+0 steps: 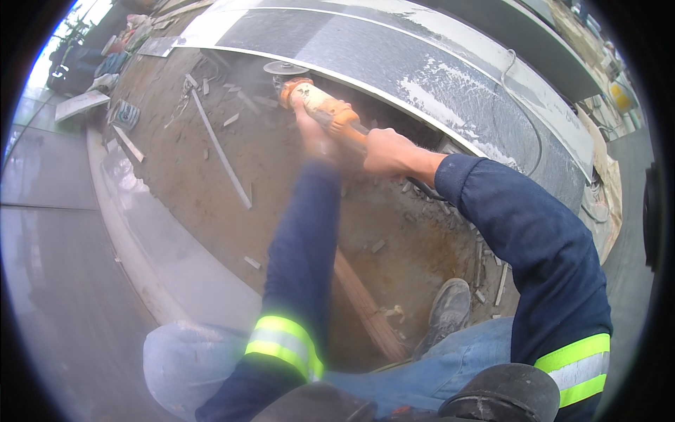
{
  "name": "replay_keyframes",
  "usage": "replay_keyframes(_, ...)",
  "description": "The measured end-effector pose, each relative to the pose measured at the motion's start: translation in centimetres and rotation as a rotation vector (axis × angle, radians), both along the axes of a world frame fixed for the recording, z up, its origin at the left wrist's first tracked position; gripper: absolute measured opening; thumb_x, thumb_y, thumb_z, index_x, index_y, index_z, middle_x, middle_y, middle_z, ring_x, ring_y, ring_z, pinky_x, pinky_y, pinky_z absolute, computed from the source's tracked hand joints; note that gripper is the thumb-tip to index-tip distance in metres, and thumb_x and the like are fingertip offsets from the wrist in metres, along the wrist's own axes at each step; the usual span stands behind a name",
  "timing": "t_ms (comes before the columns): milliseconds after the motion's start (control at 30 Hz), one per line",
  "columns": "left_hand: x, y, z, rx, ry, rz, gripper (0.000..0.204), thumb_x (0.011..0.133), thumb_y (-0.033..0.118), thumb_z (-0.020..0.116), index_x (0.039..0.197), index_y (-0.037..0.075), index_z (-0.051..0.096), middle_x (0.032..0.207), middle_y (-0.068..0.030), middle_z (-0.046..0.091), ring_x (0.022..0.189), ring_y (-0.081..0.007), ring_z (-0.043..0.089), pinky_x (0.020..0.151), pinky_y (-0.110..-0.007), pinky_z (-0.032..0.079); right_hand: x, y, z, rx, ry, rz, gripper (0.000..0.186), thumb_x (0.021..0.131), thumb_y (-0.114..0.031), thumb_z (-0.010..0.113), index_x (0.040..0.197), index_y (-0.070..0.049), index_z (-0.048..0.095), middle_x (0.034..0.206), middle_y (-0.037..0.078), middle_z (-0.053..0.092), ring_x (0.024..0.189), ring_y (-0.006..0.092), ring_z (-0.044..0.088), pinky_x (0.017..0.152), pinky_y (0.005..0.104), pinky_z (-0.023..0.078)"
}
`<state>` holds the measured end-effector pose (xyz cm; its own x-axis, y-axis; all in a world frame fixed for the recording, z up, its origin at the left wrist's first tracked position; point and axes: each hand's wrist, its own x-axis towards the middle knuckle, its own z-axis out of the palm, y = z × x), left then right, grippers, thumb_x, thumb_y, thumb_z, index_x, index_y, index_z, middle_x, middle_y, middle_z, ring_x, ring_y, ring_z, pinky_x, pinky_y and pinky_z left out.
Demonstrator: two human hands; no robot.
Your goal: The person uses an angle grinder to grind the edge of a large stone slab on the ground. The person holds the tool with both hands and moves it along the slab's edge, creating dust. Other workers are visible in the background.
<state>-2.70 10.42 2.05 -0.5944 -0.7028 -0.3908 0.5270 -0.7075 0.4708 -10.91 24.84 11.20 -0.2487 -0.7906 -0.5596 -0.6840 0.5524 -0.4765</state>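
Observation:
An orange angle grinder (pixel 327 109) is gripped in both of my hands. My left hand (pixel 313 133) holds its body near the head from below and the left. Round the rear handle my right hand (pixel 391 152) is closed, and a dark cord (pixel 425 188) trails away beneath that wrist. The grinder's round disc (pixel 286 68) lies close to the near edge of a long grey stone slab (pixel 358 49). Whether disc and edge touch, I cannot tell. White dust patches cover parts of the slab, and haze hangs around the tool.
Offcuts and a long pale strip (pixel 219 141) litter the dirt ground. A wooden plank (pixel 365 306) lies between my legs, near my shoe (pixel 451 309). At the left is a pale slab (pixel 176 239); a bucket-like container (pixel 124 114) stands beyond it. A thin cable (pixel 538 133) crosses the slab's right end.

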Motion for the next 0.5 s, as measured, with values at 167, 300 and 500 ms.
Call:
replay_keyframes(167, 0.2, -0.2, 0.3, 0.007, -0.005, 0.035, 0.086, 0.089, 0.075, 0.050, 0.122, -0.005, 0.048, 0.100, -0.0249, 0.061, 0.087, -0.0392, 0.065, 0.076, -0.054, 0.056, 0.5, 0.5, 1.0, -0.033, -0.019, -0.028, 0.033, 0.081, -0.008, 0.059, 0.101, 0.016, 0.068, 0.083, 0.026, 0.073, 0.073, 0.0334, 0.076, 0.060, 0.0398, 0.063)
replay_keyframes(300, -0.2, 0.7, 1.5, 0.039, 0.035, -0.014, 0.088, 0.087, 0.075, 0.053, 0.120, -0.007, 0.048, 0.100, -0.0250, 0.062, 0.087, -0.0383, 0.066, 0.076, -0.051, 0.057, -0.2, 1.0, 0.1, -0.006, 0.013, -0.023, 0.033, 0.081, -0.008, 0.059, 0.102, 0.016, 0.068, 0.086, 0.025, 0.073, 0.072, 0.0328, 0.076, 0.060, 0.0395, 0.063)
replay_keyframes(500, 0.2, 1.5, 1.2, 0.064, 0.035, 0.002, 0.090, 0.086, 0.075, 0.054, 0.115, -0.009, 0.051, 0.098, -0.0240, 0.063, 0.086, -0.0381, 0.067, 0.076, -0.048, 0.058, 0.5, 2.0, 1.3, 0.017, -0.014, -0.052, 0.032, 0.083, -0.007, 0.058, 0.104, 0.016, 0.067, 0.088, 0.025, 0.073, 0.073, 0.0325, 0.075, 0.059, 0.0398, 0.063)
